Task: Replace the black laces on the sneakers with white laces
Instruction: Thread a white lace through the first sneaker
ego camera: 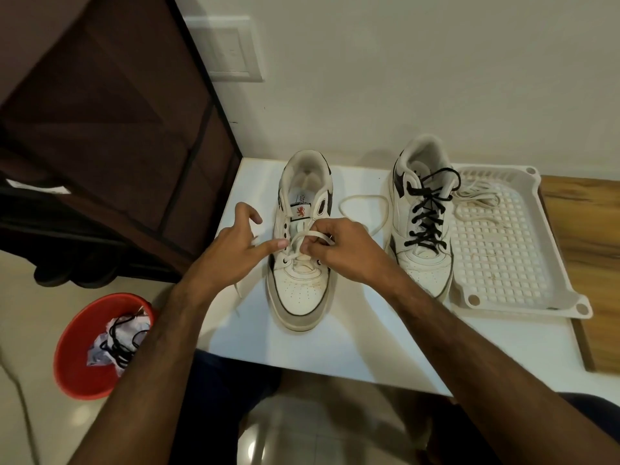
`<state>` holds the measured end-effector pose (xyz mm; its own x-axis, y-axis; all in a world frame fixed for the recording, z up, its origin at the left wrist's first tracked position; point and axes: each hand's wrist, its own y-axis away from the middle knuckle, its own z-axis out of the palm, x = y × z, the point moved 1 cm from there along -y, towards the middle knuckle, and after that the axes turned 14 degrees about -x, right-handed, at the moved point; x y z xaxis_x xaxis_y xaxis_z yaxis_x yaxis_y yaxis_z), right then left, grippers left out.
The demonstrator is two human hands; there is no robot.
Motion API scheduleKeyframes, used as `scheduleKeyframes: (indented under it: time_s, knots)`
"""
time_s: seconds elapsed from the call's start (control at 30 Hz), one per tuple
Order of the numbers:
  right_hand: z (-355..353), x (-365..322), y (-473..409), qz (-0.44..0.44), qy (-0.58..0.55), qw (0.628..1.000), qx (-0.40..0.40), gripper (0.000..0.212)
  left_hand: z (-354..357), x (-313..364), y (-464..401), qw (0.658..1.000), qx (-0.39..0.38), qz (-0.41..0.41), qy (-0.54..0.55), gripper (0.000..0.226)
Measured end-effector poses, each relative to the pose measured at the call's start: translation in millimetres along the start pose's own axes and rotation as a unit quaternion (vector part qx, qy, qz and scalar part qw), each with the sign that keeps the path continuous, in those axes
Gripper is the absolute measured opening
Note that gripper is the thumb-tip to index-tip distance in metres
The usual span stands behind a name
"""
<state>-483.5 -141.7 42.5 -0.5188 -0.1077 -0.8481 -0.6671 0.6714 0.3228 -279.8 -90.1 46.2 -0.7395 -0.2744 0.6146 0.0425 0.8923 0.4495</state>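
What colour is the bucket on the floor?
The bucket is red, seen in the head view, lower left.

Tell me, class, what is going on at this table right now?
A person is threading a white lace through the lower eyelets of the left sneaker, pinching it with the left hand and the right hand. The right sneaker beside it has its black lace in. Another white lace lies in the white tray. A removed black lace sits in the red bin on the floor.
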Motion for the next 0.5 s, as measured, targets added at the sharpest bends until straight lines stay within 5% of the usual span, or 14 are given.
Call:
scheduleKeyframes:
  time_s: [0.17, 0.27, 0.33, 0.4, 0.43, 0.5]
  knots:
    - [2, 1, -2, 0.005, 0.007, 1.000, 0.004, 0.010, 3, 1, -2, 0.995, -0.032, 0.085, -0.050, 0.033]
    - [2, 2, -4, 0.010, 0.009, 1.000, 0.008, 0.010, 2, 5, -2, 0.983, -0.001, 0.150, 0.104, 0.043]
    - [2, 2, -4, 0.012, 0.008, 1.000, 0.004, 0.010, -10, 5, 2, 0.914, 0.048, 0.214, 0.340, 0.044]
    - [2, 2, -4, 0.012, 0.009, 1.000, 0.002, 0.010, -23, 2, 8, 0.789, 0.041, 0.289, 0.541, 0.039]
    - [2, 2, -4, 0.011, 0.010, 1.000, 0.002, 0.009, -27, 2, 11, 0.740, 0.026, 0.314, 0.594, 0.040]
    - [2, 2, -4, 0.009, 0.012, 1.000, 0.003, 0.009, -26, -2, 13, 0.701, 0.037, 0.318, 0.638, 0.041]
